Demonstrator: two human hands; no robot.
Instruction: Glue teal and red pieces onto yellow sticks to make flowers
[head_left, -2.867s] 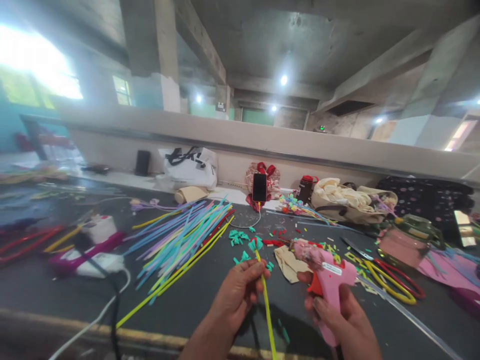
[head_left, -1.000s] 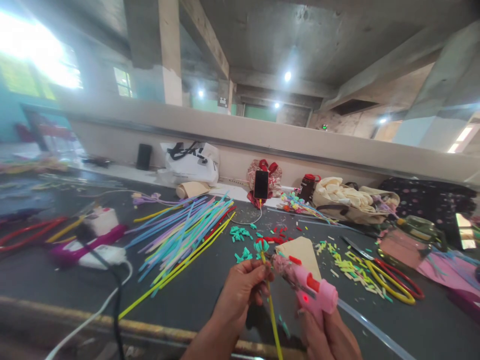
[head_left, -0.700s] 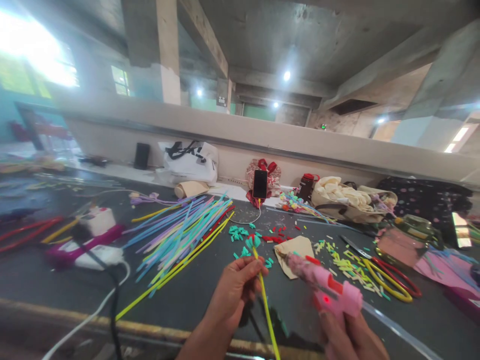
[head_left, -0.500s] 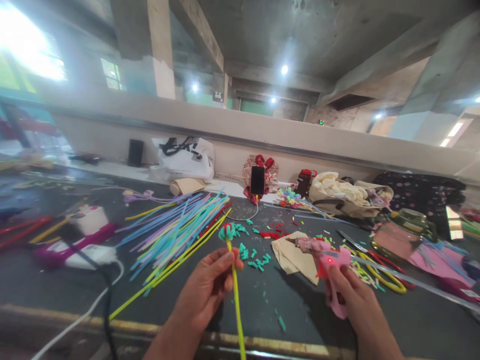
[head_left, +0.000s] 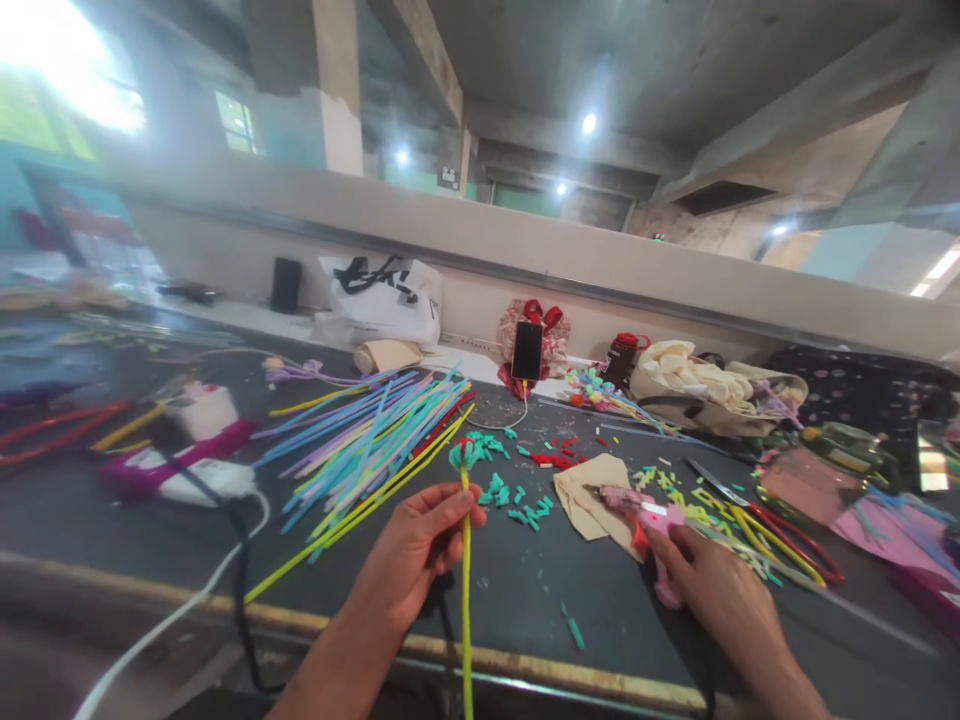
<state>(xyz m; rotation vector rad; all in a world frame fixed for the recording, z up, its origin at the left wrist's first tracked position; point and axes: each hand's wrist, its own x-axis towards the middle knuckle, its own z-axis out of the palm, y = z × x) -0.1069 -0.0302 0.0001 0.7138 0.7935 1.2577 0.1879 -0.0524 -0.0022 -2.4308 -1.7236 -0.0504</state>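
My left hand point(head_left: 429, 535) pinches a yellow pipe cleaner point(head_left: 466, 590) between thumb and fingers. At the top of that stem sits a small teal flower head point(head_left: 463, 456) with some red on it. The stem's lower end runs down past the table's front edge. On the right, my right hand point(head_left: 701, 575) is closed on the handle of a pink hot glue gun point(head_left: 649, 515) with a small red light. The gun's nozzle lies over a folded beige cloth or paper point(head_left: 585, 495). Short teal pieces point(head_left: 517, 500) are scattered between the hands.
Long coloured pipe cleaners point(head_left: 375, 440) lie in a pile at left. Scissors point(head_left: 716, 482) rest at right near yellow clippings. A phone point(head_left: 526, 350) stands at the back. A purple-and-white power strip point(head_left: 180, 470) with cables point(head_left: 240, 560) is far left.
My right hand has lowered the glue gun onto the beige piece, and its grip looks looser. The flower head has turned a little in my left hand. The view has shifted slightly.
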